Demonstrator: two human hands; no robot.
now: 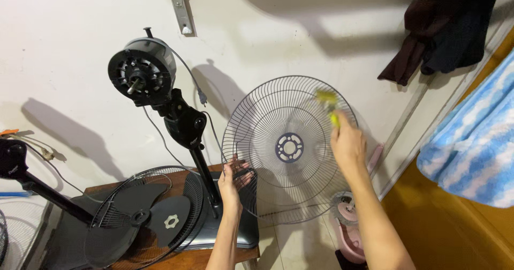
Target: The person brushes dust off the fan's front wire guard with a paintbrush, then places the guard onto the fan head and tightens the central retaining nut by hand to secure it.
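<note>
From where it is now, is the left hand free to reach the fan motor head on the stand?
Probably not at once: the left hand is gripping the rim of the wire grille. The motor head stands up and to its left with nothing between, so letting go comes first.

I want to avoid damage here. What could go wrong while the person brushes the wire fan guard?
1. The left hand holds the rear fan guard only at its rim, so the right hand pushing the yellow-green brush might tip it.
2. The fan stand with its bare motor stands close by; a swinging guard could knock it.
</note>
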